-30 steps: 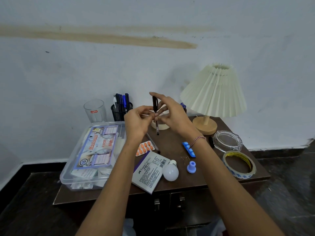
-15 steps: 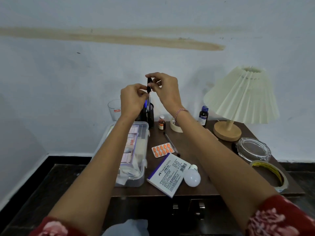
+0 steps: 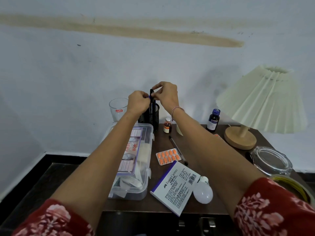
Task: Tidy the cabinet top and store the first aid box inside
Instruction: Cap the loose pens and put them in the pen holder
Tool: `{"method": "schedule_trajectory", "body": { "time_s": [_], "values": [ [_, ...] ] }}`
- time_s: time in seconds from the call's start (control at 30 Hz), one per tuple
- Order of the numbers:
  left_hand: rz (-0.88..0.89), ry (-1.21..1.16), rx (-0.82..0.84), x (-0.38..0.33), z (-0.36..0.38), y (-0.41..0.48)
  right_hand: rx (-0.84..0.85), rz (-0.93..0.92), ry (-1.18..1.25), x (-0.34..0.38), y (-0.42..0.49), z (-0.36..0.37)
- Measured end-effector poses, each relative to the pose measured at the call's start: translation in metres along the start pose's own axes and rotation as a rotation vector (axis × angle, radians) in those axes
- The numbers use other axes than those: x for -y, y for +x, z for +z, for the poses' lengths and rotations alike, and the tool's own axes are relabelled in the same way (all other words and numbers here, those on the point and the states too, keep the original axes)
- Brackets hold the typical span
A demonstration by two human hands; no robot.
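Close to me, by the near edge of the surface [image 3: 162,138], I see a white stamp pad box [image 3: 175,186]. A white light bulb [image 3: 203,191] lies on its side, touching the box. They look just dropped there, so I think they need tidying.

The first aid box [image 3: 134,160] runs along the left edge. It sits on top, not yet inside the cabinet. I think it goes in last, when the loose things are sorted.

In the middle lies a strip of orange pills [image 3: 167,156], with a loose pen [image 3: 178,150] right beside it. The pills might belong in the first aid box.

By the right edge are a roll of tape [image 3: 293,186] and a glass dish [image 3: 271,160]. A lamp [image 3: 262,103] stands in the far right corner.

Along the far edge stand a small orange bottle [image 3: 167,125] and a dark bottle [image 3: 213,120], both upright.

In the far left corner is a black mesh pen holder [image 3: 150,116], with a drinking glass [image 3: 118,108] just beside it.

Above the holder, my left hand [image 3: 138,103] and right hand [image 3: 166,96] both pinch one dark pen [image 3: 151,97]. It is held straight up, tip down, over the holder's mouth. I think that is so it can slide in with the other pens.
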State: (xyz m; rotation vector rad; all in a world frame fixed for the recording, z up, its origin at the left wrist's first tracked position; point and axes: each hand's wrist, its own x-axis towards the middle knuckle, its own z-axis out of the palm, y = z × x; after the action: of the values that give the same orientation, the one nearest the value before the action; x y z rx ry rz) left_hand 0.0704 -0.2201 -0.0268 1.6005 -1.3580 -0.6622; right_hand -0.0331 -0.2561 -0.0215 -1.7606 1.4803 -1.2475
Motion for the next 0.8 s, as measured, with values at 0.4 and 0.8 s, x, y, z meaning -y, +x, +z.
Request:
{"method": "schedule_trajectory", "body": {
  "time_s": [0.4, 0.8],
  "values": [
    [-0.042, -0.036, -0.054, 0.003, 0.0, 0.0, 0.068, -0.037, -0.138, -0.012, -0.005, 0.008],
    [-0.157, -0.194, 0.069, -0.012, 0.034, -0.076, 0.096, 0.08, -0.049, -0.016, -0.072, -0.059]
  ]
}}
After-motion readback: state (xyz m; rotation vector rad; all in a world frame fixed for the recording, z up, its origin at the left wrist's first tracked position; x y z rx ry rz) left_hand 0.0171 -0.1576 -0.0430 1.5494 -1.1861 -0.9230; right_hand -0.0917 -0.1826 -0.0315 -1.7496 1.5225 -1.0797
